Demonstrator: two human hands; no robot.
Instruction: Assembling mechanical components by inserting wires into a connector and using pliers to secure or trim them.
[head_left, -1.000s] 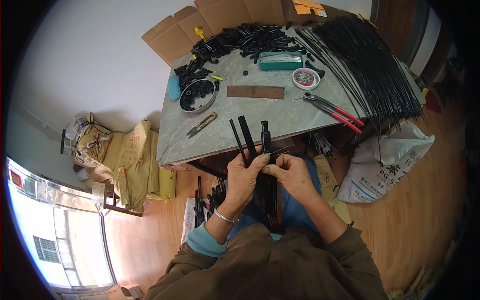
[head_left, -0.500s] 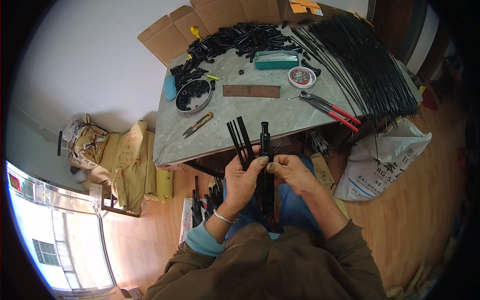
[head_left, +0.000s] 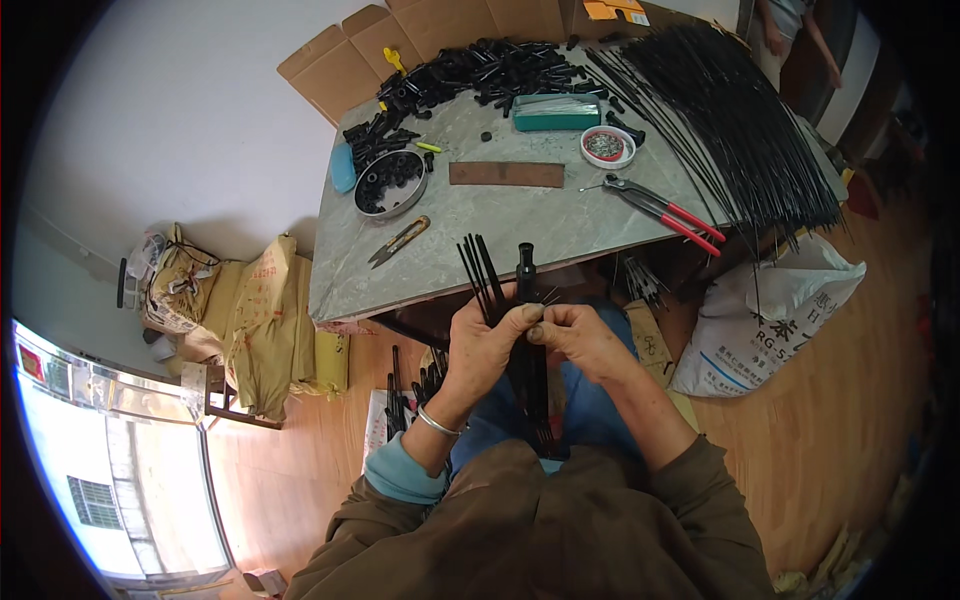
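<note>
Over my lap, in front of the table, my left hand [head_left: 478, 350] is closed round a black tube [head_left: 526, 268] standing lengthwise, with a flared cap at its top. The same hand also grips several thin black rods [head_left: 479, 262], fanned out above its fingers. My right hand [head_left: 588, 345] is closed in a pinch against the tube's side, its thumb meeting my left thumb. Fine wire-like ends [head_left: 549, 296] poke up just behind the right fingers. Whatever lies between the fingertips is hidden. Below the hands, the tube's dark lower part [head_left: 534, 400] runs down toward my lap.
On the grey table [head_left: 440, 270] lie red-handled pincers [head_left: 668, 213], thread snips [head_left: 400, 242], a brown bar [head_left: 506, 175], a tin of black caps [head_left: 415, 200] and a green box [head_left: 557, 122]. Long black rods [head_left: 740, 130] overhang the right edge. A white sack [head_left: 765, 320] stands right.
A person has come into view at the far right, behind the table. My hands stay together on the tube; the rods in my left hand have turned slightly.
</note>
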